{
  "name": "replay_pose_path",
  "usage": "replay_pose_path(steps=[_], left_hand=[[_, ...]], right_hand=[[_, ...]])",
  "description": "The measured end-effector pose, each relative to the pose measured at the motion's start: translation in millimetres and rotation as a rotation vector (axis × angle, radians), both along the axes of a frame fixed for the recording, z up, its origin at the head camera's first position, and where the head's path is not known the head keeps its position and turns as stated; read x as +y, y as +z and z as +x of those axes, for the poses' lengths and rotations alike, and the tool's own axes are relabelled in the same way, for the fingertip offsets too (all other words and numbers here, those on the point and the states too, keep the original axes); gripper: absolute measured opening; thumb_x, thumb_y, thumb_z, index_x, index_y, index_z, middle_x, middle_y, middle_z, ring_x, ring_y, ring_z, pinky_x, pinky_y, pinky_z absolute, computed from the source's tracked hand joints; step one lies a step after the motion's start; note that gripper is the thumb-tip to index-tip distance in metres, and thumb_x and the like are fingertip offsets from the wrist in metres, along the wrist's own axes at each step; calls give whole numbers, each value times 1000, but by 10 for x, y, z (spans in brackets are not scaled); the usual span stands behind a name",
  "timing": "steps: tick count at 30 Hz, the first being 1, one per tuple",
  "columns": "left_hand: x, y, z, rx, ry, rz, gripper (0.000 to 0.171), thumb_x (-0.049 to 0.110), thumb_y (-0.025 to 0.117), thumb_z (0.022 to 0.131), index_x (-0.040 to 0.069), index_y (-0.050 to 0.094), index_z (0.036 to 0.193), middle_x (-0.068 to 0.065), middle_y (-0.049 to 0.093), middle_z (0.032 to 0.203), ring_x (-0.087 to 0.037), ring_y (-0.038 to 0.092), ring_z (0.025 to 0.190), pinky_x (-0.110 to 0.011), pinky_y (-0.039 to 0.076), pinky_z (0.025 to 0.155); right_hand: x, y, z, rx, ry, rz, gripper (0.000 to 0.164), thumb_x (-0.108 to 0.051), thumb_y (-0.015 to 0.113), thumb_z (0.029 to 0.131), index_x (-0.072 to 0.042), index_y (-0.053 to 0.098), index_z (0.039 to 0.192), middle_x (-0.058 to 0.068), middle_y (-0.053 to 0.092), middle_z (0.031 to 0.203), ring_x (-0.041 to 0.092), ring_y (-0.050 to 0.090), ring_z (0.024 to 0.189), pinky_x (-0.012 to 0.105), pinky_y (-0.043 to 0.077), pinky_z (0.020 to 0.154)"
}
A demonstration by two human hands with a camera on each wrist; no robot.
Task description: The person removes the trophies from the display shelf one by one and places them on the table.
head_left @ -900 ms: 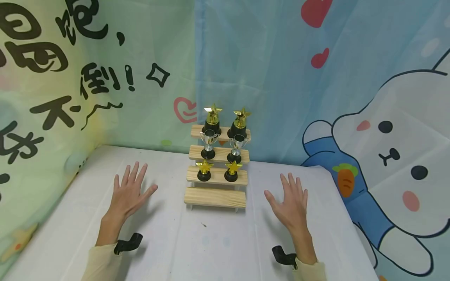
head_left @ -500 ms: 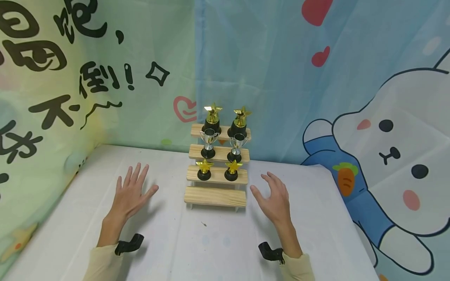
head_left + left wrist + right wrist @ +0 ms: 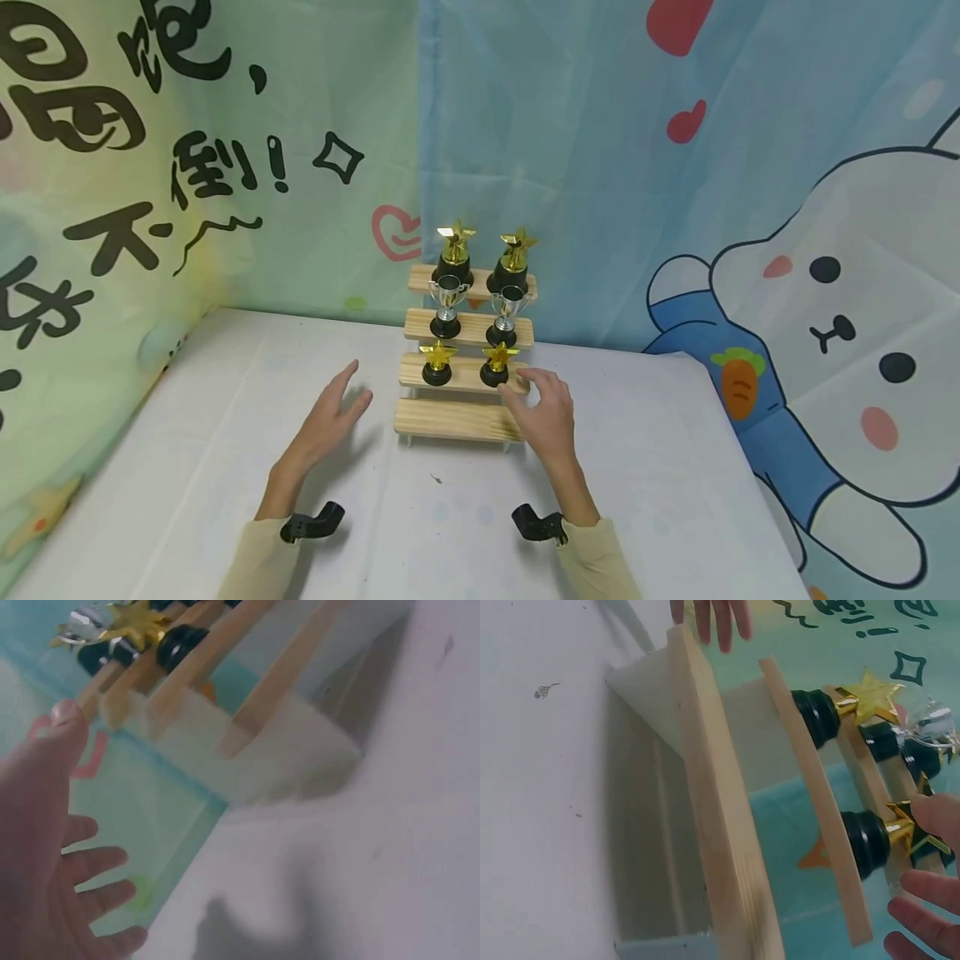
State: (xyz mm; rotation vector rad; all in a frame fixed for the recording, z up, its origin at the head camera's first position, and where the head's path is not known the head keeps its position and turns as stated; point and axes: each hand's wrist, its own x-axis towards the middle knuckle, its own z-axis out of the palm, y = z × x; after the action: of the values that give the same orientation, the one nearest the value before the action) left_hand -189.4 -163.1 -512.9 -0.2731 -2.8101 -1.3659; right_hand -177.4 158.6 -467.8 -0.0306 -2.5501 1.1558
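Right hand: fingers parted, not grasping; touch I cannot tell | right small star trophy: middle of head view, upright on second-lowest shelf, just upper-left of this nearer hand | left hand: released, farther, left of centre

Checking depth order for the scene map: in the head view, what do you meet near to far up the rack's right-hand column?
Front shelf → small gold star trophy → silver cup trophy → large gold star trophy → blue backdrop.
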Motion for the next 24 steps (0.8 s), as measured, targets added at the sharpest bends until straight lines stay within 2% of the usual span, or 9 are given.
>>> replay_pose_path(steps=[3,10,16,24], left_hand=[[118,-32,-36,-31,-34,124,65,47,41,95,15,19,147,-10,23,152,-31,20,141,-55,21,113],[303,-58,-149,-3,-83,248,65,45,45,94,15,22,146,-8,30,150,-28,27,139,-52,27,112],[383,-67,-224,30,-68,249,63,45,52,90,20,28,144,-5,36,147,-28,34,135,-52,31,109],[449,-80,-278,62,-84,230,67,45,60,85,16,36,140,-7,40,145,-29,36,134,-52,31,109]], right_hand=[[-62,-15,-33,-14,-14,0,44,-42,69,79,-13,64,112,7,60,117,29,48,115,49,35,99],[-154,-15,-82,-12,-40,0,45,-41,70,78,-12,64,111,8,61,116,28,50,112,49,36,97],[-200,-27,-136,10,-59,-10,43,-40,72,77,-8,66,106,10,62,111,28,52,104,47,38,93],[-250,-53,-211,12,-121,-9,42,-40,73,75,-8,67,102,10,63,108,28,51,102,48,36,94]])
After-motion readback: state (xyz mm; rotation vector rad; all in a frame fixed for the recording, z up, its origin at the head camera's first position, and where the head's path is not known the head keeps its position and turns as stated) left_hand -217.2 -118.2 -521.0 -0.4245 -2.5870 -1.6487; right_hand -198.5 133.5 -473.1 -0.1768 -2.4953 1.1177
